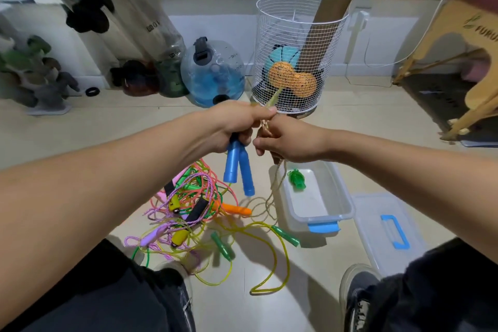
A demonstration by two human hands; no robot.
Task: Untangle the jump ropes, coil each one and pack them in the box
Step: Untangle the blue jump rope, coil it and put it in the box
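Note:
My left hand (237, 124) grips the two blue handles (238, 167) of a jump rope, which hang down from my fist. My right hand (285, 140) is closed on that rope's beige braided cord (265, 127), which runs between my hands and trails down past the box to the floor. Below lies a tangled pile of jump ropes (188, 205) in pink, orange, purple, green and yellow, with an orange handle (237, 209) and green handles (222, 245) sticking out. The clear plastic box (339, 197) stands open on the floor and holds one small green item (296, 180).
The box lid (388, 229) with a blue handle lies to the right of the box. A white wire basket (296, 62) with toys stands just beyond my hands, with a clear blue water ball (213, 73) to its left. My shoes and knees frame the bottom of the view.

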